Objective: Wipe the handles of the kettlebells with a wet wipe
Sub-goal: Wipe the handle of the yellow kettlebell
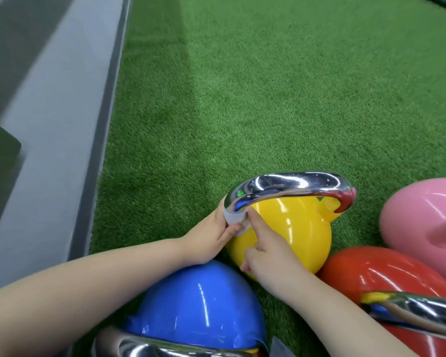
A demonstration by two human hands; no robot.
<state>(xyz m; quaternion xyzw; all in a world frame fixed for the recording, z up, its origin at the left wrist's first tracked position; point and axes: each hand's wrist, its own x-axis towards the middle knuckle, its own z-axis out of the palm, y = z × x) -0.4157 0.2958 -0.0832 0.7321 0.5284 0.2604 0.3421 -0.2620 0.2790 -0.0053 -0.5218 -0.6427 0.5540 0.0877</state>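
A yellow kettlebell stands on green turf, its chrome handle arching over the top. A small white wet wipe is wrapped round the handle's left leg. My left hand pinches the wipe against that leg from the left. From the right, my right hand lies across the yellow body, its index finger pressing the wipe at the leg and its other fingers curled. The lower part of the wipe is hidden between my fingers.
A blue kettlebell with a chrome handle sits near me. A red kettlebell with its handle is at the right, a pink kettlebell behind it. A grey ledge borders the turf on the left.
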